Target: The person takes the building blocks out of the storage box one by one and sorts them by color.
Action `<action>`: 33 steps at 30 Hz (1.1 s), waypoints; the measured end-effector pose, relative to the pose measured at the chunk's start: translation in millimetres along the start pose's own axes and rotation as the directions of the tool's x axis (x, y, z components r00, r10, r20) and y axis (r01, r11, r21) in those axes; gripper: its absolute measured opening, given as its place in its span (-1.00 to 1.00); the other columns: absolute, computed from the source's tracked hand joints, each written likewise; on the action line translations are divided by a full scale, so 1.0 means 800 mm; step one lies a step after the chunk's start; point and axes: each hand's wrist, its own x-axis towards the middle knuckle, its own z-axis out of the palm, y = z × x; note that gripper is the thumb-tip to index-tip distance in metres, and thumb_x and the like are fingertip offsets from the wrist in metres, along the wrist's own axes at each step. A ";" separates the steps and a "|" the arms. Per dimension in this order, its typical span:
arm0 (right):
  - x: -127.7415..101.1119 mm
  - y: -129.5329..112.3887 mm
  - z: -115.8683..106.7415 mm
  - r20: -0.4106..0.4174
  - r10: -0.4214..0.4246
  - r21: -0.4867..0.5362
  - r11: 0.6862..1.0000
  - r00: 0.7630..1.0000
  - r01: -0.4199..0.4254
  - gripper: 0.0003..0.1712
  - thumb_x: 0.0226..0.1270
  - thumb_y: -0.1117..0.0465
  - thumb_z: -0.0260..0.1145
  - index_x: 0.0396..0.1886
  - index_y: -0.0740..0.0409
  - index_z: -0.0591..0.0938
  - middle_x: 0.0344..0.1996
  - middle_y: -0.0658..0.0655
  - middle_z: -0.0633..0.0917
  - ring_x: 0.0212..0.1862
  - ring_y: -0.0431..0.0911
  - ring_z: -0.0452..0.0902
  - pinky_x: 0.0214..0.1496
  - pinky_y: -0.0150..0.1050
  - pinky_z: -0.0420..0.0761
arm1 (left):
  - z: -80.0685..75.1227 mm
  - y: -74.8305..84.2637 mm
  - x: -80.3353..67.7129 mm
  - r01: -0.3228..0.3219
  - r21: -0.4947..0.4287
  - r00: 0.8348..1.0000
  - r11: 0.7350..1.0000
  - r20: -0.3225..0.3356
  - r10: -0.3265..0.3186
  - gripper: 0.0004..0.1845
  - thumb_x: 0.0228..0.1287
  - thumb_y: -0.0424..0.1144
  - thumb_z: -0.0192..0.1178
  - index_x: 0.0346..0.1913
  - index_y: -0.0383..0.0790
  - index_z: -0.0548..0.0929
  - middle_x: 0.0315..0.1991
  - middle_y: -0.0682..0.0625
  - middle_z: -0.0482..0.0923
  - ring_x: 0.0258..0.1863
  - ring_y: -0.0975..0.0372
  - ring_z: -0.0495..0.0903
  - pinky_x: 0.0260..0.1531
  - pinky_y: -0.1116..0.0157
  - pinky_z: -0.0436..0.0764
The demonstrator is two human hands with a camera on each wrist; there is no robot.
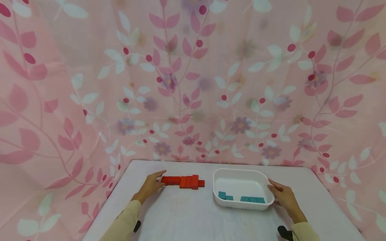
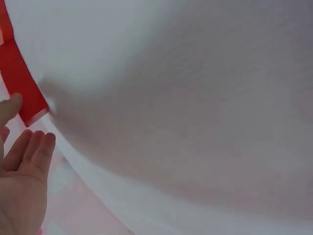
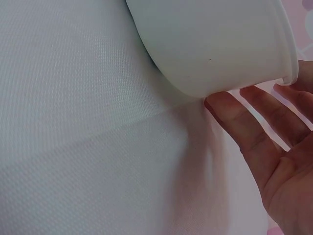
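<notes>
In the head view a row of red blocks [image 1: 173, 180] lies on the white-covered table. My left hand [image 1: 150, 185] is at the row's left end. The left wrist view has its thumb overlapping the end red block [image 2: 22, 85], with the other fingers loosely extended beyond that end. To the right stands a white tray [image 1: 238, 173], with several teal blocks [image 1: 252, 199] along its near inner side. My right hand [image 1: 284, 197] holds the tray's right rim, thumb over the edge. Its fingertips [image 3: 215, 100] touch the outer wall in the right wrist view.
A white cloth [image 1: 187, 217] covers the table. Pink floral fabric [image 1: 193, 100] hangs behind it and along both sides. The red row ends a short gap left of the tray.
</notes>
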 end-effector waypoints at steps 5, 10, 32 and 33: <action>-0.001 -0.001 -0.001 0.006 -0.010 -0.010 1.000 1.000 0.010 -0.30 0.42 -0.09 0.22 0.43 0.08 0.30 0.38 0.43 0.24 -0.15 0.00 0.53 -0.26 -0.18 0.70 | -0.008 0.023 0.010 -0.027 0.029 0.999 0.999 -0.020 0.027 -0.35 0.21 -0.24 0.38 0.36 -0.23 0.44 0.17 -0.25 0.52 0.13 -0.08 0.51 0.16 -0.09 0.45; -0.001 -0.001 -0.002 0.015 -0.010 -0.017 1.000 1.000 0.010 -0.29 0.42 -0.11 0.21 0.43 0.08 0.29 0.39 0.43 0.21 -0.12 0.03 0.52 -0.24 -0.18 0.70 | -0.004 0.053 0.023 -0.078 0.004 0.997 0.997 -0.029 0.078 -0.34 0.21 -0.17 0.38 0.36 -0.25 0.43 0.15 -0.18 0.54 0.14 -0.04 0.50 0.14 -0.06 0.48; -0.002 0.001 0.000 0.001 -0.008 -0.013 1.000 1.000 0.008 -0.27 0.42 -0.12 0.20 0.44 0.12 0.28 0.33 0.46 0.32 -0.16 0.00 0.53 -0.26 -0.19 0.69 | 0.092 0.202 0.053 -0.221 -0.027 0.943 0.975 0.248 0.220 -0.47 0.25 0.07 0.30 0.24 -0.06 0.58 0.17 0.07 0.55 0.20 0.15 0.48 0.11 0.13 0.55; -0.002 0.000 0.000 0.004 -0.011 -0.010 1.000 1.000 0.011 -0.26 0.42 -0.13 0.20 0.44 0.12 0.27 0.33 0.46 0.31 -0.15 0.00 0.53 -0.25 -0.18 0.69 | 0.097 0.206 0.054 -0.226 -0.024 0.938 0.974 0.263 0.225 -0.46 0.25 0.08 0.30 0.24 -0.05 0.58 0.18 0.08 0.55 0.20 0.16 0.48 0.12 0.13 0.54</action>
